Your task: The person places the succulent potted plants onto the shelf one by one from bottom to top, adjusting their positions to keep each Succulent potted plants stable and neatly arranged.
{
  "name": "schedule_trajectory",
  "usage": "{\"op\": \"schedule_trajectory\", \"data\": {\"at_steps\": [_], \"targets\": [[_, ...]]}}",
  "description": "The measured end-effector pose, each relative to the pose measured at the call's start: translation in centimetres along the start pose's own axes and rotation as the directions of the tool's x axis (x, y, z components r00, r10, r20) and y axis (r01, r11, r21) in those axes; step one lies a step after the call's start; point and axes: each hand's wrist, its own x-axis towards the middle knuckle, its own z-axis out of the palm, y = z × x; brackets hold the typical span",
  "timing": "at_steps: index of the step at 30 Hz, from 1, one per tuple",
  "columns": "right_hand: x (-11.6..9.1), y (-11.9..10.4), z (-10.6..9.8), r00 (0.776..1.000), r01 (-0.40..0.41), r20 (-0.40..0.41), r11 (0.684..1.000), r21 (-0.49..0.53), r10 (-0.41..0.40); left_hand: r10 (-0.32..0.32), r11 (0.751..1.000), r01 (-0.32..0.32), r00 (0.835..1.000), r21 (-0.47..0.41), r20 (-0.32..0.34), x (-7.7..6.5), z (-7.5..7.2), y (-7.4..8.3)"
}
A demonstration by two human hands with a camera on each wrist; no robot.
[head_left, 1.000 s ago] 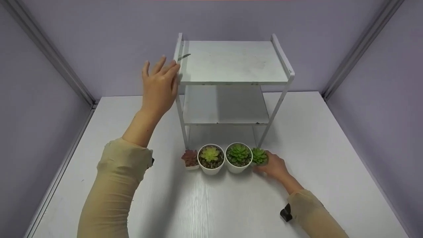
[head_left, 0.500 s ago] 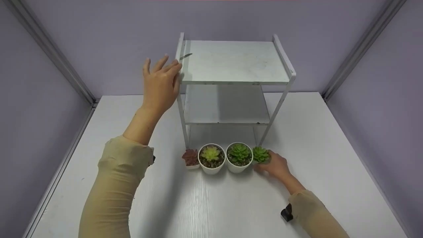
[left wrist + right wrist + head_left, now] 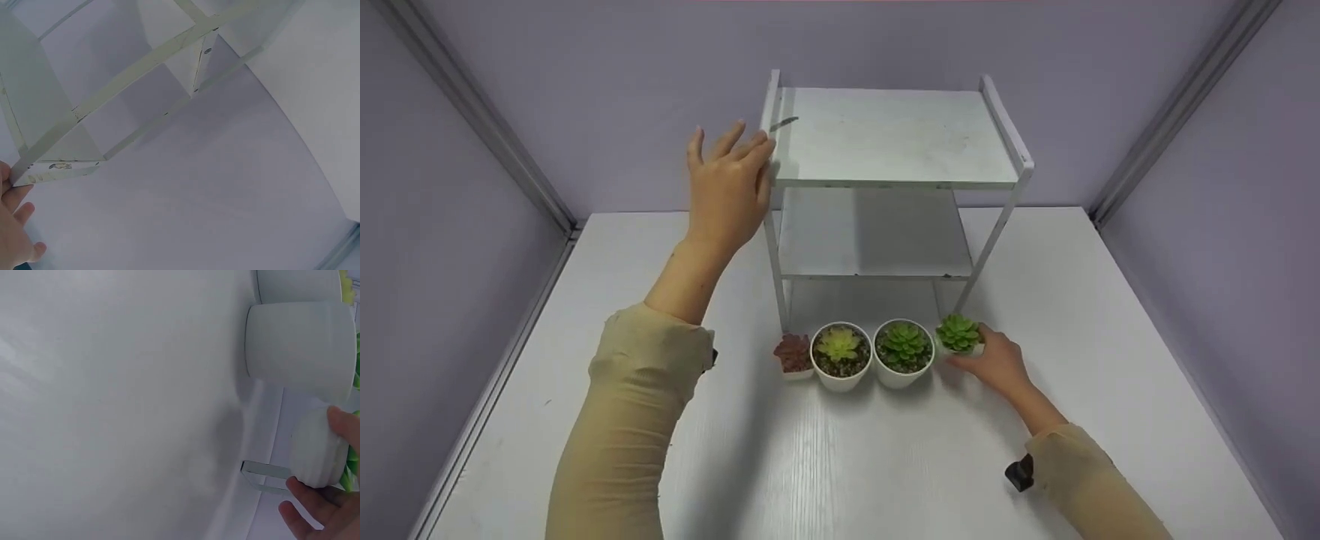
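Note:
In the head view my right hand grips a small potted succulent with bright green leaves. In the right wrist view its white pot is pinched between thumb and fingers, raised off the table. My left hand is at the upper left side of a white three-tier shelf. Seen from the left wrist, its thumb and fingers pinch the shelf's corner post, with the other fingers spread. Beside the held plant stand a larger green succulent, a yellow-green succulent and a small reddish succulent.
The pots stand in a row before the shelf's front legs on a white table. The shelf's middle board lies under the top one. Pale walls enclose the table at the back and both sides.
The small green succulent has come up from the row and slightly right in my right hand, away from the larger pot. My left hand keeps its place on the shelf.

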Motion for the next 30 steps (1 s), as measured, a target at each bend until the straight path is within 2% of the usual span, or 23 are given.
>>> {"op": "schedule_trajectory", "data": {"at_steps": [12,30], "targets": [[-0.3,-2.5,-1.8,0.999,-0.043,0.027,0.999,0.026,0.042,-0.022,1.0,0.022,1.0,-0.017,-0.016,-0.2,0.2,-0.3],[-0.7,-6.0,-3.3,0.997,0.072,-0.018,0.995,0.074,-0.071,-0.03,0.999,0.029,0.999,-0.035,-0.039,-0.7,-0.3,-0.5]]}}
